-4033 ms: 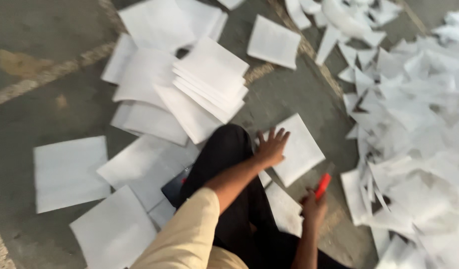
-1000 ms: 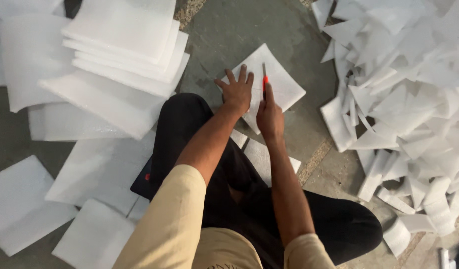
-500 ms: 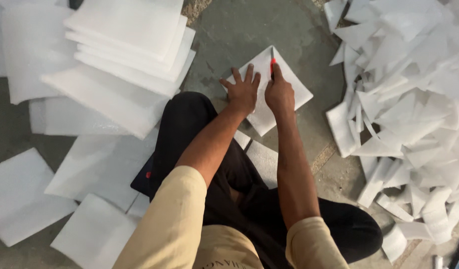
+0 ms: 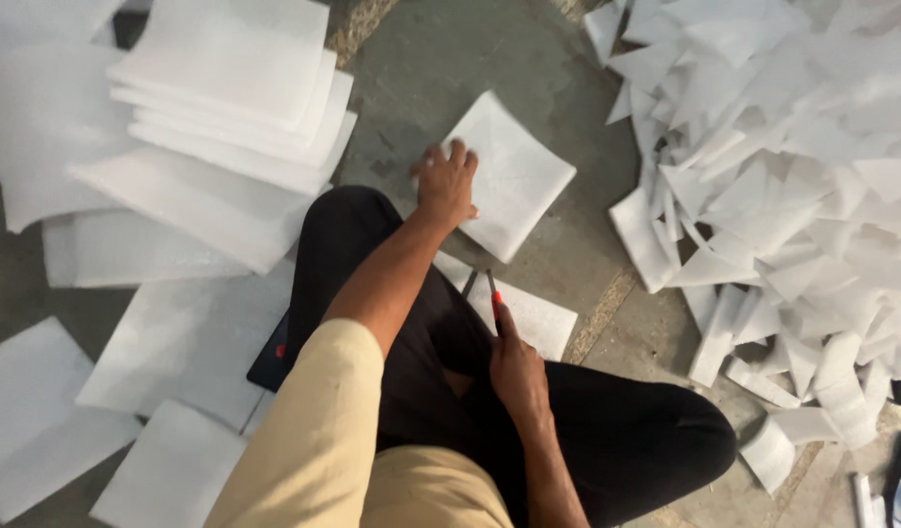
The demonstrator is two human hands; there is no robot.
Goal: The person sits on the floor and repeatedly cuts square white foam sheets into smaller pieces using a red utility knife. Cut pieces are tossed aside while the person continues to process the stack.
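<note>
I sit cross-legged on a concrete floor. My left hand (image 4: 447, 183) presses flat on a white square foam sheet (image 4: 514, 176) lying on the floor ahead of my knee. My right hand (image 4: 516, 367) is drawn back over my lap, closed around a red-handled cutter (image 4: 493, 290) whose blade end points forward. A second white sheet (image 4: 534, 320) lies just beyond the cutter, beside my leg.
A stack of white foam sheets (image 4: 230, 83) sits at upper left, with more single sheets (image 4: 167, 342) spread over the floor at left. A large heap of white offcut strips (image 4: 793, 166) fills the right side. A dark flat object (image 4: 274, 357) lies under my left leg.
My right hand has pulled the cutter back from the far edge of the sheet toward my lap. My left hand stays pressed on the sheet.
</note>
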